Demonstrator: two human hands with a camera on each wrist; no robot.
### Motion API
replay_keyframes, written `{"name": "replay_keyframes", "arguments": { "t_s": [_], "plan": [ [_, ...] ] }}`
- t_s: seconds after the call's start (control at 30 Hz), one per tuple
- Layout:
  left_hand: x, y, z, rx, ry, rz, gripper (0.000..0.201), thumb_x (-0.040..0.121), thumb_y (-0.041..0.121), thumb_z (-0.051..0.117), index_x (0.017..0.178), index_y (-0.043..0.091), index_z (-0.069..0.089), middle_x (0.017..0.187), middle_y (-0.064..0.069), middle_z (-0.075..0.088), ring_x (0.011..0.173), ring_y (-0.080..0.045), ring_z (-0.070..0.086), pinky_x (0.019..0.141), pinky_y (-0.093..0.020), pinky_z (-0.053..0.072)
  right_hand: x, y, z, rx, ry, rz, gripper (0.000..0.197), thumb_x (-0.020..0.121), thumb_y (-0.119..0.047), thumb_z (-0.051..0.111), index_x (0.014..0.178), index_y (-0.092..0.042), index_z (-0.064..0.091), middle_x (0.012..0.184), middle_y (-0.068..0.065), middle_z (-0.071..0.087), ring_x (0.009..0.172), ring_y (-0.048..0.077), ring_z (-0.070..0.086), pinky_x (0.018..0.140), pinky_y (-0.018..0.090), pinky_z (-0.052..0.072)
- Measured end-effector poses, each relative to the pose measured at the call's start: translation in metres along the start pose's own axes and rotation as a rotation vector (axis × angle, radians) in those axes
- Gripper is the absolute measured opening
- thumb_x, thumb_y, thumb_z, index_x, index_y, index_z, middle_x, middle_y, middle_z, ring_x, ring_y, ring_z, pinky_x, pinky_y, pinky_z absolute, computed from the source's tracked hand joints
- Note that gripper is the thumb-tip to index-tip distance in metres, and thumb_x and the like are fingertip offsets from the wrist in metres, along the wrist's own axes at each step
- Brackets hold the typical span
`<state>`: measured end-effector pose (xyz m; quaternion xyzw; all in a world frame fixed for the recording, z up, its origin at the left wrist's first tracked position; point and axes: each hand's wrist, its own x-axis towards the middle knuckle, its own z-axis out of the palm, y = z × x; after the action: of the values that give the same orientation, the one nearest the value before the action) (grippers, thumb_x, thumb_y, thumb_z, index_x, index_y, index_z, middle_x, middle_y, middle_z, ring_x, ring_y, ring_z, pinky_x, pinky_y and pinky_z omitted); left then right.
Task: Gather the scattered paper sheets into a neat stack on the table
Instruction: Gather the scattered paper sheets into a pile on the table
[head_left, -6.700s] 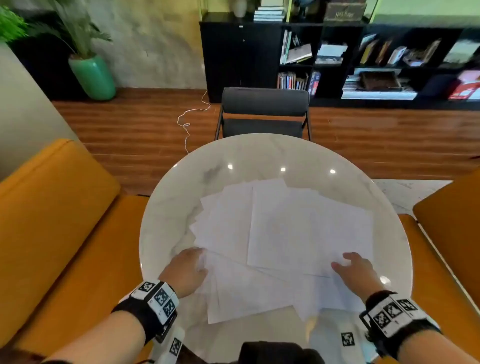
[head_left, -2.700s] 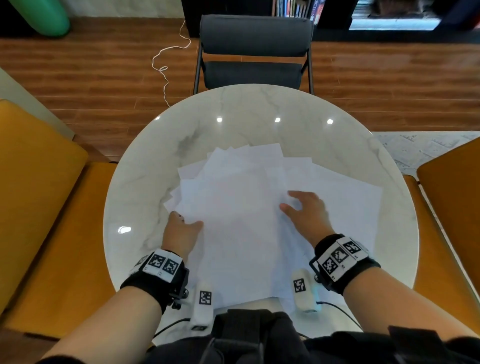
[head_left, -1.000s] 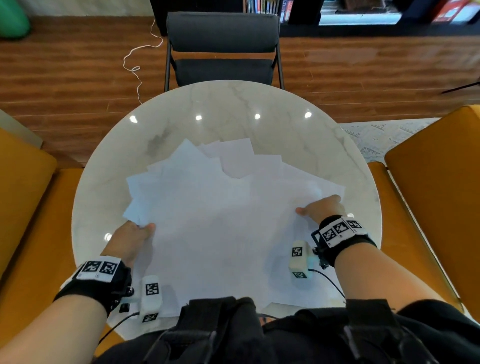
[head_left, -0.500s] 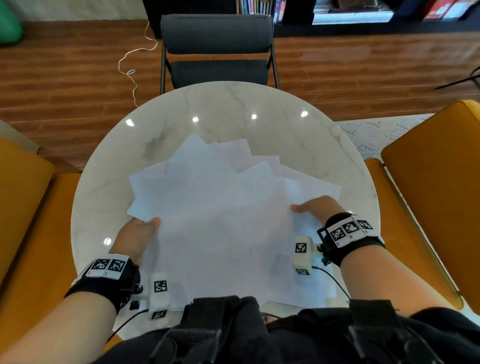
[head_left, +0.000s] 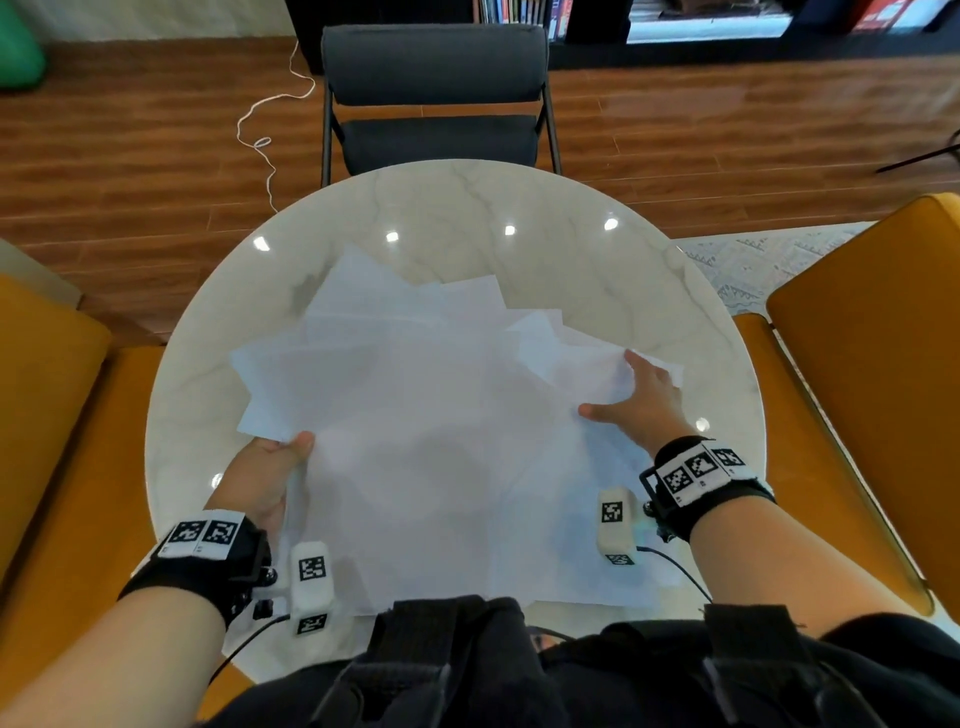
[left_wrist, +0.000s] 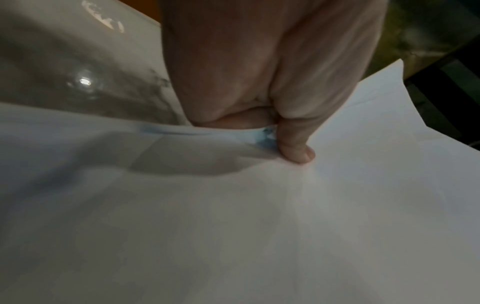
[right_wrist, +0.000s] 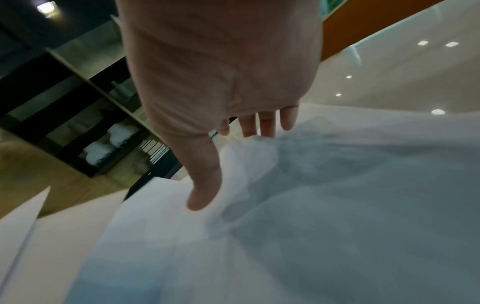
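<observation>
The left hand (head_left: 262, 475) pinches the sheets (head_left: 415, 441) by their edge, thumb on top, while the right hand (head_left: 641, 402), fingers straight, lies flat on them, likely to push them together on the table (head_left: 467, 208).

wooden floor (head_left: 130, 171), dark chair (head_left: 436, 93), orange seats (head_left: 872, 364)

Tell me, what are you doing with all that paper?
A person is gathering loose sheets on a round table. The left hand pinches the pile's left edge, thumb on top. The right hand lies on the right side with fingers spread. The sheets still fan out at angles, not yet a neat stack.
</observation>
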<state>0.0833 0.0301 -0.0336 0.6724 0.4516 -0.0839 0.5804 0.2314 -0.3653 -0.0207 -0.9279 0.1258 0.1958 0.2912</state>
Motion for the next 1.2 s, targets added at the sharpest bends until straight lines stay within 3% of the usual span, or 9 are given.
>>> {"name": "replay_keyframes", "arguments": {
  "t_s": [0.1,0.23,0.43,0.57,0.7,0.8,0.9,1.03,1.2],
  "plan": [
    [-0.005,0.006,0.007,-0.029,-0.039,0.024,0.022,0.089,0.030,0.065,0.097,0.010,0.060,0.106,-0.010,0.066,0.106,-0.029,0.060,0.104,-0.040,0.041,0.004,-0.013,0.001,0.012,-0.058,-0.007,0.110,0.066,-0.030,0.086,0.152,-0.022,0.017,0.147,0.014,0.041,0.135,0.036,0.037,0.111,0.048,0.033],
    [-0.008,0.008,0.015,-0.071,-0.108,0.020,0.017,0.089,0.024,0.065,0.103,0.015,0.064,0.121,-0.011,0.066,0.118,-0.032,0.059,0.112,-0.048,0.037,0.007,-0.022,-0.004,0.128,-0.172,0.039,0.077,0.077,-0.021,0.078,0.142,-0.012,0.037,0.130,0.012,0.055,0.118,0.033,0.054,0.089,0.036,0.044],
    [0.003,0.002,0.004,0.013,-0.080,-0.034,0.026,0.082,0.040,0.070,0.097,0.019,0.066,0.109,-0.011,0.072,0.104,-0.035,0.065,0.097,-0.049,0.049,0.002,-0.020,-0.009,0.608,-0.120,0.012,0.026,0.081,-0.005,0.072,0.105,-0.005,0.062,0.088,0.005,0.069,0.068,0.015,0.069,0.048,0.018,0.050],
    [-0.006,0.005,0.008,-0.018,-0.115,-0.048,0.032,0.090,0.028,0.063,0.118,0.012,0.062,0.115,-0.011,0.070,0.103,-0.030,0.065,0.085,-0.039,0.050,0.011,-0.012,-0.010,0.458,-0.243,0.169,0.030,0.079,-0.012,0.077,0.070,-0.011,0.048,0.077,0.013,0.060,0.068,0.026,0.058,0.061,0.034,0.047],
    [-0.013,0.003,0.022,-0.089,-0.147,-0.040,0.038,0.090,0.022,0.064,0.125,0.009,0.059,0.121,-0.011,0.067,0.107,-0.029,0.064,0.090,-0.039,0.047,0.009,-0.024,-0.002,-0.001,-0.228,0.068,0.034,0.082,-0.025,0.074,0.102,-0.002,0.060,0.102,0.016,0.063,0.095,0.033,0.063,0.083,0.040,0.053],
    [-0.022,0.005,0.040,-0.099,-0.213,0.002,0.039,0.089,0.015,0.064,0.127,0.009,0.056,0.122,-0.008,0.065,0.109,-0.026,0.061,0.093,-0.036,0.044,0.000,-0.031,0.011,0.217,-0.193,0.021,0.032,0.084,-0.018,0.068,0.112,-0.002,0.067,0.109,0.014,0.069,0.103,0.031,0.064,0.098,0.045,0.049],
    [-0.028,0.006,0.057,-0.082,-0.246,0.022,0.035,0.088,0.012,0.066,0.121,0.009,0.057,0.112,-0.009,0.066,0.103,-0.026,0.061,0.089,-0.034,0.044,-0.007,-0.035,0.026,0.380,-0.200,-0.004,0.026,0.083,-0.022,0.066,0.102,-0.005,0.070,0.104,0.015,0.073,0.100,0.035,0.067,0.096,0.051,0.051],
    [-0.027,0.006,0.062,-0.057,-0.164,0.084,0.033,0.086,0.012,0.068,0.119,0.008,0.061,0.114,-0.011,0.066,0.108,-0.029,0.060,0.093,-0.036,0.043,-0.010,-0.040,0.029,0.298,0.017,-0.023,0.030,0.091,-0.033,0.056,0.107,-0.010,0.066,0.120,0.015,0.063,0.108,0.034,0.060,0.093,0.038,0.046],
    [-0.021,0.004,0.048,-0.179,-0.166,0.045,0.045,0.085,0.014,0.070,0.128,0.008,0.058,0.127,-0.010,0.065,0.122,-0.030,0.055,0.110,-0.041,0.035,-0.013,-0.034,0.023,0.422,-0.021,0.101,0.071,0.082,-0.056,0.060,0.139,-0.017,0.044,0.140,0.008,0.051,0.122,0.029,0.054,0.101,0.039,0.043]
  ]
}}
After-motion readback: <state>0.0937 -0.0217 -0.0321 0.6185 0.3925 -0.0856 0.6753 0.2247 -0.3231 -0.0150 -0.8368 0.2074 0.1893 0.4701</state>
